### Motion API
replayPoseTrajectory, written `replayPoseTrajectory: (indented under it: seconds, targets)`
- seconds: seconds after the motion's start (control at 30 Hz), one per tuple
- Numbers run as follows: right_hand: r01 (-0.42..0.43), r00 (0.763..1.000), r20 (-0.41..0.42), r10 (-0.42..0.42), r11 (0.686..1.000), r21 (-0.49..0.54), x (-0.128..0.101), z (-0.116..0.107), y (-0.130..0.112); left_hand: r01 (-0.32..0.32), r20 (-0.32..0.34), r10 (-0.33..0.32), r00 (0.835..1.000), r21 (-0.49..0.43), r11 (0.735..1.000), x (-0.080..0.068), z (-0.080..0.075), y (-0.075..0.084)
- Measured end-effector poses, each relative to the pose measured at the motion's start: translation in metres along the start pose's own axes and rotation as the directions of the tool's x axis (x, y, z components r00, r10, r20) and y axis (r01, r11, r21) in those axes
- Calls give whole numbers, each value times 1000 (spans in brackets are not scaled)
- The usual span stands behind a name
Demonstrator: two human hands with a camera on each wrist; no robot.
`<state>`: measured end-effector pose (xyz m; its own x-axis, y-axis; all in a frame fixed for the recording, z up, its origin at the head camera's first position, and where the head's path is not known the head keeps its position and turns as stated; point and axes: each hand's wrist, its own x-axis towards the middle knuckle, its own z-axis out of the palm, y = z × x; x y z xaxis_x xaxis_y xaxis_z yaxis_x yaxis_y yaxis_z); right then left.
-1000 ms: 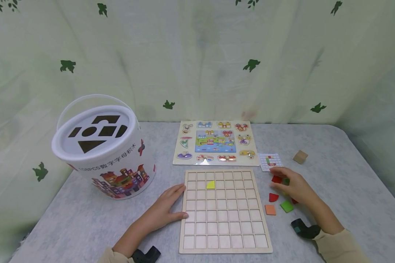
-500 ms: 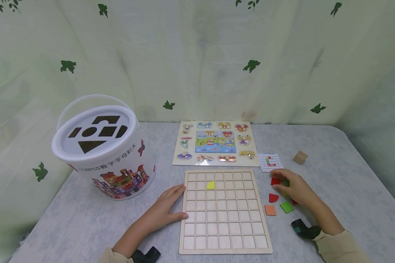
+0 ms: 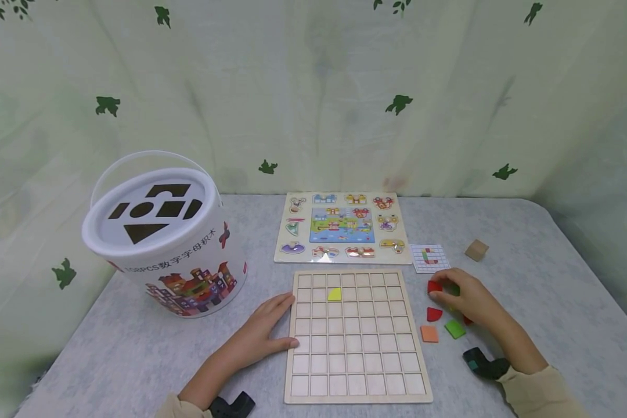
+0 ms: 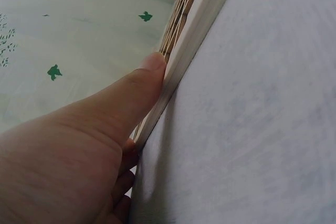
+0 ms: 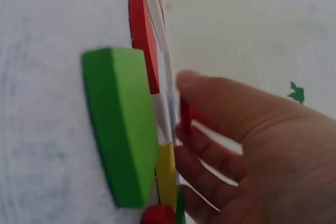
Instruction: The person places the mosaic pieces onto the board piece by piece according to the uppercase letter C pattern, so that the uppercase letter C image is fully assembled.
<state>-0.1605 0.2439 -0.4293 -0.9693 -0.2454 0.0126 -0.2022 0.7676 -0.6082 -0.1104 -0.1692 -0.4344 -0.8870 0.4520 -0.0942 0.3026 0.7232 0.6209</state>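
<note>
On the grey table (image 3: 110,348), a wooden grid board (image 3: 357,335) lies flat before the person, with one yellow piece (image 3: 335,294) already seated in a cell of its second row. Left hand (image 3: 265,328): laid flat with straight fingers against the board's left edge, thumb pressed to the rim as the left wrist view shows, apparently to keep the board from sliding. Right hand (image 3: 462,296): curled over the loose pieces just right of the board, its fingertips pinching a red piece (image 3: 435,286) at the near edge of the heap; a second red piece (image 3: 434,314), a green piece (image 3: 455,328) and an orange piece (image 3: 429,333) lie close by on the table, within easy reach of that hand. Beside the heap, a small pattern card (image 3: 429,257) faces the person, seemingly as a reference. Farther back lie a picture puzzle tray (image 3: 343,227) and a lone wooden cube (image 3: 476,250); at the left stands a white bucket (image 3: 169,244) with shape cut-outs in its lid
</note>
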Motion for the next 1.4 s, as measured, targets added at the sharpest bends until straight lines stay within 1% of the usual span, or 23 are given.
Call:
replayPoseTrajectory:
  seconds: [0.1,0.27,0.37,0.4,0.5,0.6,0.7,0.8,0.93,1.0,1.13,1.2,1.3,1.4]
  targets:
    - [38,999,-16,-37,999,31,1,0,-4,-5,-3,5,1000,-2,1000,0,0,0]
    - [122,990,-83,-117,991,59,1,-1,-18,-10,-8,10,1000,-2,1000,0,0,0]
    - [194,974,-134,-184,979,67,1,0,-29,-10,-8,10,1000,-3,1000,0,0,0]
    - [224,964,-157,-213,973,61,1,1,-33,-9,-7,9,1000,-4,1000,0,0,0]
    - [321,933,-191,-305,945,61,2,2,-44,-10,-6,10,1000,-4,1000,1,1,-1]
    - [387,908,-205,-366,919,71,4,4,-57,-12,-7,12,1000,2,1000,1,1,-1]
    - [420,898,-188,-398,902,100,8,6,-73,-11,-7,11,1000,7,1000,1,1,-1]
    - [428,899,-163,-406,894,131,12,10,-92,-11,-8,11,1000,6,1000,1,1,-1]
    - [392,919,-131,-371,892,223,14,15,-122,-18,-18,19,1000,8,1000,1,0,0]
    - [369,930,-115,-350,891,265,17,22,-129,-21,-25,21,999,17,1000,1,0,0]
    - [322,946,-77,-315,891,319,29,40,-123,-26,-38,27,999,34,999,2,0,1]
    - [293,954,-40,-296,900,322,35,49,-116,-25,-43,27,999,41,999,2,1,0]
    - [234,966,24,-257,911,341,40,58,-110,-41,-58,44,997,58,997,2,2,-1]
    - [212,966,69,-248,918,334,45,69,-100,-58,-69,63,996,70,996,2,2,-2]
